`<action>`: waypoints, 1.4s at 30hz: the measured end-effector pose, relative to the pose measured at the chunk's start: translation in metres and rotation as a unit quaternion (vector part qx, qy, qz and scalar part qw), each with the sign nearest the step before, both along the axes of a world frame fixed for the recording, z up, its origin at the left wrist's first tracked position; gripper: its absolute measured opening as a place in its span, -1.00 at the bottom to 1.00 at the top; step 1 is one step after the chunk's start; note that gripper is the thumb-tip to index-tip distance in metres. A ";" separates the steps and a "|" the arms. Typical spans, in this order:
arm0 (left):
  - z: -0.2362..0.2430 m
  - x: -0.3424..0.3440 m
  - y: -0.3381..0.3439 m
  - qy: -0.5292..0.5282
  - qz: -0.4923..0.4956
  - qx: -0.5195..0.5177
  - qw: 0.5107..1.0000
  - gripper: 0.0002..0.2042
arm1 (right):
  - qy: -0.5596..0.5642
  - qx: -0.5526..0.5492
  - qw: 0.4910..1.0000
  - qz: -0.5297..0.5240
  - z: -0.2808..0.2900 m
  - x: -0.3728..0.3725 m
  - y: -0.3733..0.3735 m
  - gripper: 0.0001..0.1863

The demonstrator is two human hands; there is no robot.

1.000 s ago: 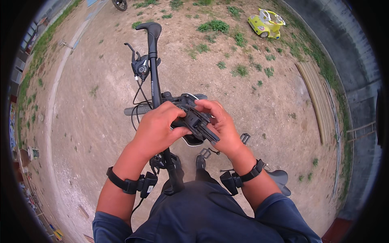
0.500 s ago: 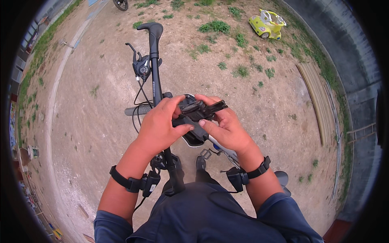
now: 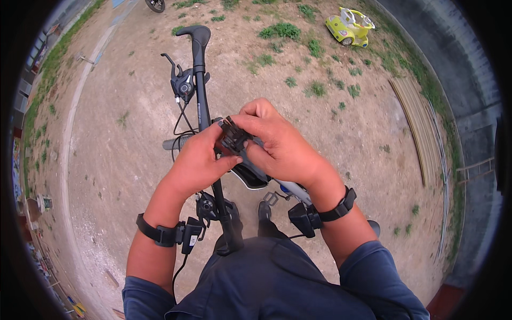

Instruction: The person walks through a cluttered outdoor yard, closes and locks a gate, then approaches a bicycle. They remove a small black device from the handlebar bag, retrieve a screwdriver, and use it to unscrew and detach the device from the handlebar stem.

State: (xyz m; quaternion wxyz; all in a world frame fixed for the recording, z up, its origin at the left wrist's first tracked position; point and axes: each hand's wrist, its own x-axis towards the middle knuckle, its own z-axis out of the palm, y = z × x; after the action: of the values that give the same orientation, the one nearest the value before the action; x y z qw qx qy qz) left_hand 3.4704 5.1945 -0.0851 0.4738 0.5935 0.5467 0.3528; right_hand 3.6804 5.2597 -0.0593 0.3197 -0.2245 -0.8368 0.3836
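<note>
A small black plastic bracket (image 3: 233,136), with thin prongs pointing up, is held between both hands above a bicycle. My left hand (image 3: 193,164) is closed on its left side, thumb underneath. From the right, my right hand (image 3: 282,143) pinches it between thumb and curled fingers, which partly cover it. Just beneath lies a dark bag (image 3: 253,176) with a pale edge, on the bicycle's frame. Beside my left hand runs the black handlebar (image 3: 202,101), turned lengthwise, with a brake lever and shifter (image 3: 183,85) at its far end.
A second brake lever and shifter (image 3: 208,207) sits near my left wrist, and a pedal (image 3: 271,199) lies low by my shoes. Farther off are a yellow toy car (image 3: 346,29), stacked long boards (image 3: 416,130) and a grey wall (image 3: 458,90). Wrist straps with cabled boxes circle both forearms.
The bracket has turned, its prongs now pointing up instead of right, and shifted left. My right hand has moved left and over, curling its fingers closer around it.
</note>
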 end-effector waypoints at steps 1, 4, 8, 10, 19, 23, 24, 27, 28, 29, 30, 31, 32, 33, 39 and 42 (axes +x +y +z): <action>-0.002 0.001 -0.001 0.023 0.007 0.016 1.000 -0.47 | 0.004 0.010 1.000 -0.014 0.001 0.000 -0.004 -0.42; -0.007 0.005 -0.006 0.105 0.028 0.049 0.993 -0.51 | -0.030 0.038 0.997 -0.060 0.007 -0.003 -0.019 -0.39; 0.002 0.016 -0.009 0.164 0.058 0.028 0.984 -0.51 | -0.122 0.080 0.984 -0.104 0.013 -0.009 -0.032 -0.33; 0.002 0.017 -0.009 0.148 0.066 0.043 0.986 -0.49 | -0.122 0.098 0.982 -0.106 0.013 -0.011 -0.034 -0.33; -0.011 0.010 -0.003 0.100 -0.002 0.213 0.972 -0.37 | -0.073 0.134 0.986 -0.064 0.006 -0.006 -0.047 -0.34; -0.017 0.012 0.000 0.113 -0.023 0.172 0.978 -0.40 | -0.069 0.063 0.995 -0.042 0.002 0.004 -0.052 -0.42; -0.015 0.013 0.001 0.120 -0.026 0.151 0.981 -0.41 | -0.066 0.040 0.996 -0.039 0.001 0.008 -0.052 -0.44; -0.007 0.017 0.000 0.132 -0.036 0.175 0.975 -0.43 | -0.039 0.010 0.999 -0.020 -0.006 0.021 -0.051 -0.48; -0.009 0.015 0.001 0.127 -0.044 0.173 0.976 -0.43 | -0.016 0.006 1.000 -0.019 -0.011 0.024 -0.048 -0.50; -0.008 0.015 0.001 0.125 -0.054 0.172 0.976 -0.43 | 0.006 0.003 1.000 -0.019 -0.018 0.028 -0.044 -0.52; -0.006 0.017 0.002 0.123 -0.064 0.170 0.976 -0.43 | 0.028 -0.001 0.999 -0.020 -0.021 0.031 -0.040 -0.54; -0.004 0.019 0.003 0.122 -0.075 0.168 0.975 -0.43 | 0.041 -0.010 0.999 -0.012 -0.022 0.034 -0.035 -0.56; 0.005 0.020 0.003 0.111 -0.082 0.145 0.980 -0.42 | 0.054 -0.020 0.998 -0.004 -0.024 0.036 -0.030 -0.59; 0.004 0.021 0.004 0.105 -0.074 0.154 0.980 -0.43 | 0.068 -0.030 0.997 0.003 -0.025 0.037 -0.024 -0.61; 0.007 0.020 0.012 0.092 -0.055 0.130 0.986 -0.44 | 0.075 -0.095 0.993 -0.015 -0.013 0.036 -0.006 -0.53; 0.003 0.022 0.011 0.112 -0.029 0.160 0.980 -0.46 | 0.093 -0.136 0.983 -0.077 -0.014 0.034 -0.014 -0.45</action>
State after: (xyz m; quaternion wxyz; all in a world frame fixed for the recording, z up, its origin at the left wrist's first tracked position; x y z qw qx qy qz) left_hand 3.4921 5.2058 -0.0819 0.3189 0.7129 0.5151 0.3532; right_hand 3.7140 5.2455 -0.0736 0.3914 -0.2925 -0.7238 0.4871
